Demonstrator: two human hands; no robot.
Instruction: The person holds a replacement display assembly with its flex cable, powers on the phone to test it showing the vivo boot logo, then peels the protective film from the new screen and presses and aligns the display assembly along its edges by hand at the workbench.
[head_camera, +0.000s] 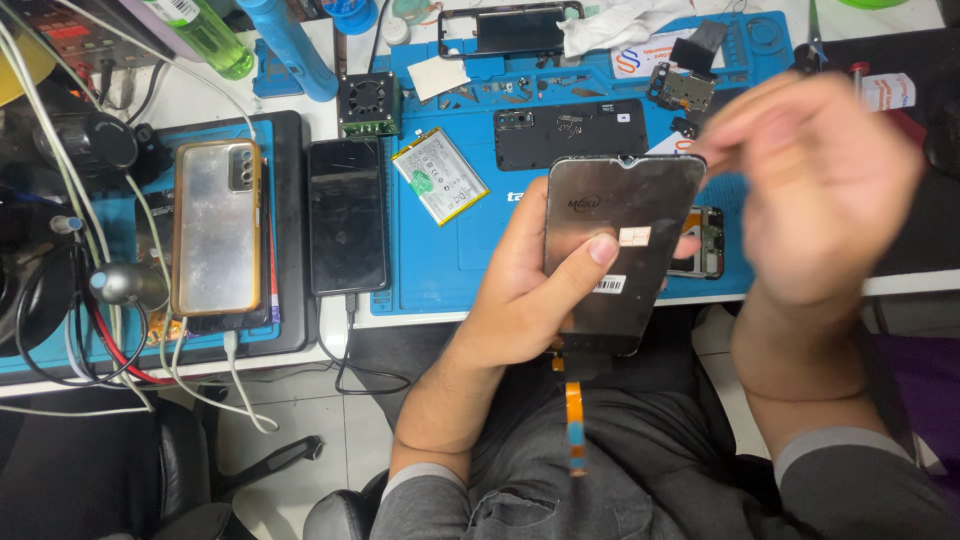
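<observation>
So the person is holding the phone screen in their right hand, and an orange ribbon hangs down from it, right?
Not quite. The head view shows the phone screen held in the left hand, with the thumb across its back. The right hand is blurred beside it, at the screen's top corner. The orange ribbon does hang down from the screen's lower end.

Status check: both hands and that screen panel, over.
Left hand grips screen panel, thumb on its back. Right hand blurred, open, at panel's top corner. Orange flex cable hanging free.

White tabletop (300, 60) carries a blue mat (470, 250); on it a battery (440, 176), dark phone frame (570, 133), perhaps a small fan block (369, 104) far left.
</observation>
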